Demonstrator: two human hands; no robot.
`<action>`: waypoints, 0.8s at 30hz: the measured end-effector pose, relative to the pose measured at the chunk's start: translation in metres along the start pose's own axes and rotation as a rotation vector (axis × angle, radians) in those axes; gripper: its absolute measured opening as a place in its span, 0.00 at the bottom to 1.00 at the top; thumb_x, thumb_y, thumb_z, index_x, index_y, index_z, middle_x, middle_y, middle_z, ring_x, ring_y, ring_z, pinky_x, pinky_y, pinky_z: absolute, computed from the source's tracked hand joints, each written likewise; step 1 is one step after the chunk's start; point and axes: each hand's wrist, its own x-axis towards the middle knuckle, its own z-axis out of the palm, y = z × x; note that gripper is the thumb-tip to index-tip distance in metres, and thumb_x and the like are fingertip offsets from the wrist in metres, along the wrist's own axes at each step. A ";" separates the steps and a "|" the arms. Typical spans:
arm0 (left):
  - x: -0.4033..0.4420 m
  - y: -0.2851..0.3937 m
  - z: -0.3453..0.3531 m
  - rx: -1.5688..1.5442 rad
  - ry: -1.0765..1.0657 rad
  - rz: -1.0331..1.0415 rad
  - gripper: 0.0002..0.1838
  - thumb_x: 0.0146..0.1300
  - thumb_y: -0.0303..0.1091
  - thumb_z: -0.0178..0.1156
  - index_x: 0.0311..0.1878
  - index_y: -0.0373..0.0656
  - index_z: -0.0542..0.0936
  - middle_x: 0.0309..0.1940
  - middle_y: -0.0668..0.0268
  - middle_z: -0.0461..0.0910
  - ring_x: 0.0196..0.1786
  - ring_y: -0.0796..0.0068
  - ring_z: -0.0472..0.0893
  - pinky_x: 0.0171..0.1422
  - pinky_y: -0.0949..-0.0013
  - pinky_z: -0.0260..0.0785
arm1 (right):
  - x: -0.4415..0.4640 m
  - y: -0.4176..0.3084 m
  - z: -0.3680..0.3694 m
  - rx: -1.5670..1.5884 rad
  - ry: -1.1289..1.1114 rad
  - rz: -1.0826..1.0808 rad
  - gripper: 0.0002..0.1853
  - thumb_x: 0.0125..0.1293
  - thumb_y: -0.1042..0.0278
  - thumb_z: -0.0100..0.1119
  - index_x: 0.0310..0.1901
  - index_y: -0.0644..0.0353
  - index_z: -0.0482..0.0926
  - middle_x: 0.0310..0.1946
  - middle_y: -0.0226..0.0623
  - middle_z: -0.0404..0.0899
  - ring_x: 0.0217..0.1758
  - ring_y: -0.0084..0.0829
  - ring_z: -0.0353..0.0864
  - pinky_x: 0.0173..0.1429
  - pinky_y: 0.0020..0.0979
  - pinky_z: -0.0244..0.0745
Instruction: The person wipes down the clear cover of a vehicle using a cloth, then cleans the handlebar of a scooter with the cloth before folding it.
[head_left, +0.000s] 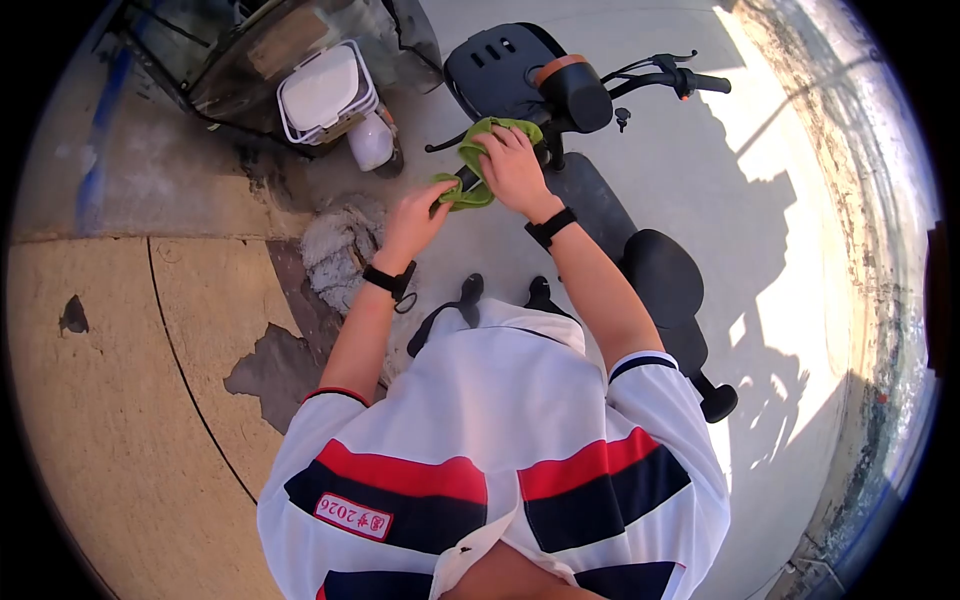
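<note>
A green cloth [470, 192] is spread between my two hands, over the near handlebar grip of a black scooter [590, 200]. My left hand [412, 222] pinches the cloth's lower left end, its fingers bent round the edge. Higher up and to the right, my right hand [514, 172] presses on the cloth beside the scooter's round headset [578, 95], with the fingers curled over it. Part of the dark grip shows between the hands; the rest is hidden by cloth and fingers. Both wrists wear black bands.
A black front basket [500, 75] and the far handlebar [710, 84] stick out ahead. The black seat [662, 278] lies to the right. At upper left are a white-lidded bin [322, 90] and a metal frame. Broken rubble [340, 250] and a wall [150, 350] are left.
</note>
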 end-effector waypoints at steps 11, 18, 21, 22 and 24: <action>0.018 -0.001 0.009 -0.011 -0.212 0.123 0.40 0.61 0.29 0.65 0.75 0.44 0.59 0.62 0.45 0.73 0.61 0.42 0.74 0.63 0.52 0.69 | 0.007 0.004 -0.001 -0.015 0.140 0.203 0.16 0.65 0.68 0.60 0.53 0.61 0.73 0.47 0.47 0.78 0.58 0.50 0.74 0.74 0.47 0.59; 0.040 -0.006 0.024 -0.058 -0.228 0.086 0.41 0.60 0.30 0.65 0.75 0.40 0.57 0.63 0.42 0.71 0.62 0.39 0.72 0.62 0.50 0.69 | -0.015 -0.008 -0.011 0.191 0.106 0.372 0.14 0.66 0.77 0.54 0.53 0.59 0.74 0.50 0.52 0.78 0.59 0.56 0.74 0.66 0.44 0.70; 0.050 -0.009 0.033 -0.055 -0.198 0.063 0.41 0.59 0.30 0.67 0.74 0.39 0.60 0.59 0.42 0.74 0.59 0.40 0.75 0.60 0.51 0.71 | -0.021 -0.014 -0.018 0.223 0.064 0.392 0.15 0.66 0.79 0.52 0.54 0.58 0.75 0.50 0.51 0.79 0.59 0.56 0.74 0.64 0.44 0.72; 0.052 -0.010 0.035 -0.070 -0.182 0.061 0.40 0.58 0.30 0.68 0.73 0.39 0.62 0.57 0.43 0.76 0.58 0.40 0.76 0.59 0.51 0.71 | -0.024 -0.014 -0.018 0.205 0.071 0.356 0.16 0.65 0.80 0.52 0.54 0.58 0.74 0.51 0.51 0.78 0.60 0.56 0.74 0.65 0.44 0.71; 0.055 -0.007 0.036 -0.100 -0.149 0.051 0.38 0.57 0.31 0.69 0.71 0.39 0.66 0.54 0.43 0.78 0.55 0.40 0.78 0.56 0.52 0.73 | -0.023 -0.014 -0.020 0.164 0.090 0.295 0.16 0.66 0.80 0.51 0.55 0.58 0.74 0.53 0.51 0.78 0.61 0.55 0.73 0.66 0.44 0.70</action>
